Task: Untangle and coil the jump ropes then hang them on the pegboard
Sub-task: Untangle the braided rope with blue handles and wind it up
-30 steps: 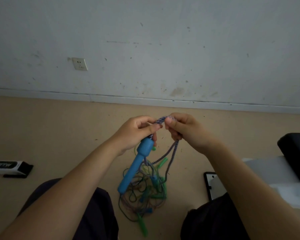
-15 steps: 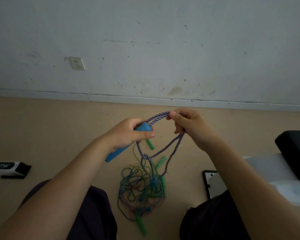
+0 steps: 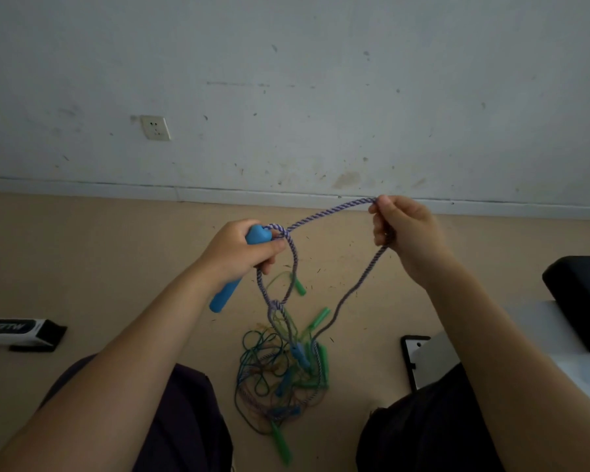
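My left hand (image 3: 241,252) grips a blue jump-rope handle (image 3: 226,294), its lower end sticking out below the fist. A purple-and-white braided rope (image 3: 327,212) runs from the handle's top up to my right hand (image 3: 402,233), which pinches it. From there the rope drops to the floor. A loop of it hangs under my left hand and ends in a knot (image 3: 277,306). Below lies a tangled pile of ropes (image 3: 280,373) with green and blue handles, between my knees.
A socket (image 3: 155,127) sits on the stained white wall ahead. On the tan floor, a white and black box (image 3: 17,332) lies at left. At right are a white panel (image 3: 423,359) with black edge and a black object (image 3: 583,294).
My hands have moved apart and upward. The right hand pulled the braided rope up and to the right, stretching it out from the handle. The left hand turned the blue handle to point down-left.
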`<action>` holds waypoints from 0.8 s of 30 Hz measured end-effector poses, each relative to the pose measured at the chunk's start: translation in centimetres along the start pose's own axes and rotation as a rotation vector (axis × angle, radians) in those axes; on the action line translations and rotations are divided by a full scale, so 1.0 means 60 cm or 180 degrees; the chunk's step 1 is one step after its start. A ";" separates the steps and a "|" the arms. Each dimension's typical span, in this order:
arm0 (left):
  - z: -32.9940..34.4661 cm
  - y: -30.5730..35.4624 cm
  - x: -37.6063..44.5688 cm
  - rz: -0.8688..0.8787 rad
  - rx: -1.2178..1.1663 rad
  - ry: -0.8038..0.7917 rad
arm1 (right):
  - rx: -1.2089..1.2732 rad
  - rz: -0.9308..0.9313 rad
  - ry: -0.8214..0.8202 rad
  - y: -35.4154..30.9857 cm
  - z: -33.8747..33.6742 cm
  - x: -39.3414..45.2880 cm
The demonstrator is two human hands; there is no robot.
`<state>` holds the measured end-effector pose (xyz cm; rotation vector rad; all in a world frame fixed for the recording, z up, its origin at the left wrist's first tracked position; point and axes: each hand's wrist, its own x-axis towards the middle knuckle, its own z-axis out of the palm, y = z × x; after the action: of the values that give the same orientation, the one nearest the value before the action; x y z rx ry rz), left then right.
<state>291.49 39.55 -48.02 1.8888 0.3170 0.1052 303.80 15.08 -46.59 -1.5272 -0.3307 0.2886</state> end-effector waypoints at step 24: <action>0.030 0.014 -0.017 0.0220 -0.0738 -0.0615 | -0.1396 0.0268 -0.1768 0.005 0.082 -0.050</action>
<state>291.06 37.38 -47.78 1.6647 0.1024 0.0048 299.15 18.44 -46.89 -1.8774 -0.8088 0.7492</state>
